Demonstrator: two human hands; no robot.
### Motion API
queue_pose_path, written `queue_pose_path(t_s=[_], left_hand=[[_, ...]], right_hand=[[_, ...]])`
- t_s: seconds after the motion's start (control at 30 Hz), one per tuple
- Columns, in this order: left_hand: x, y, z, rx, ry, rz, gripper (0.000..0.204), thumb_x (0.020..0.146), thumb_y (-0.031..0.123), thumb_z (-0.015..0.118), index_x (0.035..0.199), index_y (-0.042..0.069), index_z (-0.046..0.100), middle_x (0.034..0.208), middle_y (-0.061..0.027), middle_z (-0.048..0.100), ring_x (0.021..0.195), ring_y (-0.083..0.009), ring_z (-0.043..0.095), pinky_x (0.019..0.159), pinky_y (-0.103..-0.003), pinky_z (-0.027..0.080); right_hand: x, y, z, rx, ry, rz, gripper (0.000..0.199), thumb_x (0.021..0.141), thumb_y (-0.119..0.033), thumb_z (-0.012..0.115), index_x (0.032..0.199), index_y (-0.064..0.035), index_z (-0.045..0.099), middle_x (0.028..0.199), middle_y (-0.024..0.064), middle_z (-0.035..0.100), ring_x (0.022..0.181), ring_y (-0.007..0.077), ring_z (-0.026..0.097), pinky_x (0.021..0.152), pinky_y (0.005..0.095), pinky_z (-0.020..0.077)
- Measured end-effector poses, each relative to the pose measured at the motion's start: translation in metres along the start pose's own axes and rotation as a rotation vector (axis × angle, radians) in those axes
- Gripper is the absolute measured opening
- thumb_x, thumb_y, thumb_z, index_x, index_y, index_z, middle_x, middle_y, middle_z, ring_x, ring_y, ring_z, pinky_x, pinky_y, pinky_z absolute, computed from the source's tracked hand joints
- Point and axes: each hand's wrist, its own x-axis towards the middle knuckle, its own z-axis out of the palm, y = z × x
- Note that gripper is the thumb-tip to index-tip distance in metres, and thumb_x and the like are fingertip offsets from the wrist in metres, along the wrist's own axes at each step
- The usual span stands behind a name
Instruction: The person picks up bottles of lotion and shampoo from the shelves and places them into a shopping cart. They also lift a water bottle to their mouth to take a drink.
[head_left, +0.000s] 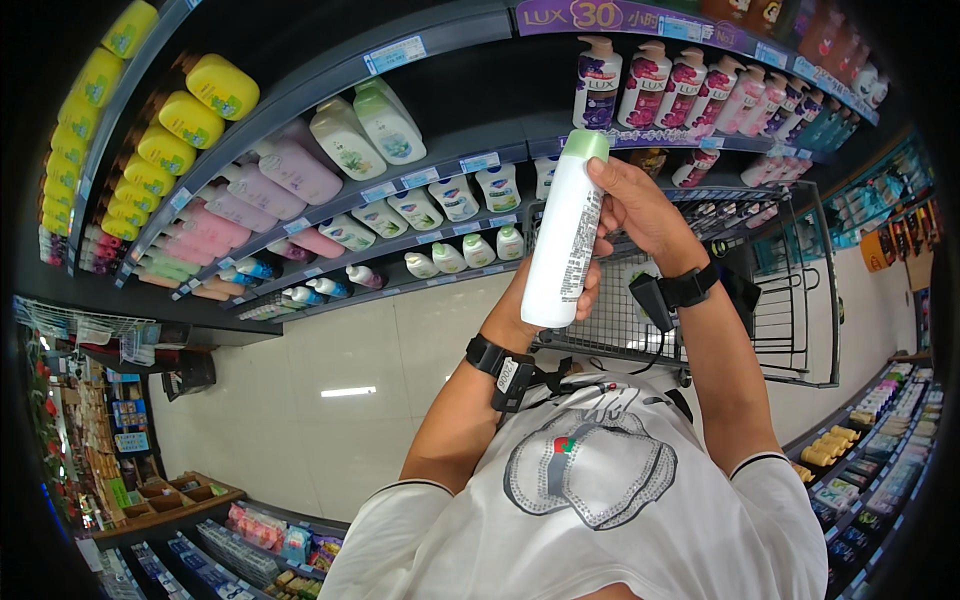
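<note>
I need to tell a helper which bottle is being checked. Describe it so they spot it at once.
In front of the shopping cart, between the shelves of bottles, both hands raise one tall white bottle. The left hand grips its base, the right hand its top. Only it has a pale green cap and is off the shelves.

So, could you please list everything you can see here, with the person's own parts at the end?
Bottle: one, white with a pale green cap, held up in both hands.
Shopping cart: one, grey wire, behind the hands.
Yellow bottles: many, on the upper left shelves.
Pink bottles: several, on the middle left shelves.
White pump bottles: many, white with green labels, on the centre shelves.
Shelf bottles with purple and pink labels: a row, upper right shelf.
Floor: pale tiles.
Shirt: one, white with a grey print.
Wristbands: two, black, one on each wrist.
Left hand: grips the bottle's lower end.
Right hand: fingers wrap it near the cap.
</note>
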Motion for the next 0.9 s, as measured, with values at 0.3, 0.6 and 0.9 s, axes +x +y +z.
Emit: queue_pose_path(t_s=[0.3, 0.6, 0.9], left_hand=[[-0.006, -0.002, -0.009, -0.179, 0.028, 0.034, 0.056, 0.104, 0.043, 0.052, 0.127, -0.008, 0.056, 0.085, -0.0179, 0.066, 0.062, -0.0255, 0.066, 0.045, -0.036, 0.054], [-0.011, -0.002, -0.006, -0.287, 0.002, 0.017, 0.062, 0.105, 0.047, 0.047, 0.129, -0.008, 0.058, 0.091, -0.0163, 0.067, 0.064, -0.0227, 0.061, 0.046, -0.033, 0.05], [-0.008, 0.002, -0.003, -0.316, 0.008, 0.005, 0.061, 0.105, 0.047, 0.046, 0.128, -0.008, 0.055, 0.089, -0.0186, 0.066, 0.062, -0.0246, 0.06, 0.045, -0.036, 0.051]], right_hand=[[0.003, 0.002, 0.011, -0.077, 0.033, 0.045, 0.06, 0.093, -0.054, 0.07, 0.115, 0.002, 0.063, 0.081, 0.0009, 0.064, 0.056, 0.0018, 0.051, 0.05, 0.0148, 0.0398], [0.009, 0.002, 0.019, -0.125, 0.056, 0.034, 0.052, 0.093, -0.05, 0.072, 0.1, 0.001, 0.063, 0.074, 0.0012, 0.063, 0.051, 0.0012, 0.047, 0.045, 0.0159, 0.0366], [0.015, 0.005, 0.019, -0.217, 0.065, 0.065, 0.058, 0.095, -0.053, 0.068, 0.104, 0.0036, 0.063, 0.073, 0.0016, 0.061, 0.051, 0.001, 0.049, 0.044, 0.0158, 0.0382]])
